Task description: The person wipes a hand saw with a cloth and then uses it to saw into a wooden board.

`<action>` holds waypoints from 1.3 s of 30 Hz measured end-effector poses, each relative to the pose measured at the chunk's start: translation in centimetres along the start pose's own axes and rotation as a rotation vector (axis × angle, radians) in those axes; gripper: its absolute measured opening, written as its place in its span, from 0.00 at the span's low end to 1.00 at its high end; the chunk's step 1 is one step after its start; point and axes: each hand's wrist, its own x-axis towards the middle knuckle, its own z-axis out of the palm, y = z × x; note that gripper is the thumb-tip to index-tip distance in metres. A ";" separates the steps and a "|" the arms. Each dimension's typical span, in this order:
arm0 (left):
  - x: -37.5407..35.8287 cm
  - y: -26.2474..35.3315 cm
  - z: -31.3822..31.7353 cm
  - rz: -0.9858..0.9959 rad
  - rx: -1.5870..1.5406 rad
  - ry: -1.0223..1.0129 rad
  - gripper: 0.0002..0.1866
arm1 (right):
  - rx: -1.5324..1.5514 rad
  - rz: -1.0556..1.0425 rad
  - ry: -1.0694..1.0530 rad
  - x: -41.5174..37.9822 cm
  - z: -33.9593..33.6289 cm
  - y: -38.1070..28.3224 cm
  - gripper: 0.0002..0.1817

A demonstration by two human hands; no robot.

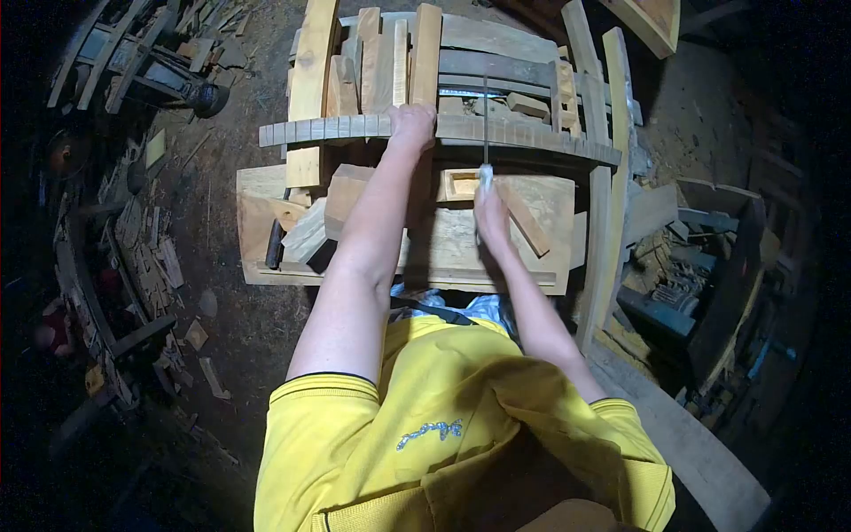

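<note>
My left hand (413, 122) is closed over the far edge of a long curved wooden board (350, 129), marked along its length with evenly spaced cross lines. In my right hand (489, 213) is the pale handle of a handsaw. Seen edge-on, the thin dark saw blade (486, 124) points away from me and crosses the board right of my left hand. Beneath the right hand lies a small wooden block with a rectangular hollow (463, 184), and beside it a narrow wood strip (525, 222).
The low wooden bench (417, 257) carries a wood block (346, 199) and a dark cylindrical tool (275, 241). Upright planks (427, 53) stand beyond the board. A long timber (612, 177) runs along the right, near a motor (687, 288). Scraps (164, 248) litter the floor on the left.
</note>
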 end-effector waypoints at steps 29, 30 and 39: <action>-0.1 0.2 -1.3 -0.033 0.000 -0.144 0.17 | -0.043 -0.067 -0.044 -2.1 0.1 -0.5 0.17; -0.3 0.2 -1.4 -0.032 -0.002 -0.128 0.18 | -0.051 -0.088 -0.022 -1.5 0.0 -0.7 0.17; 0.5 0.0 -1.1 -0.013 -0.005 -0.159 0.18 | -0.026 -0.141 -0.071 1.3 -0.6 -1.8 0.17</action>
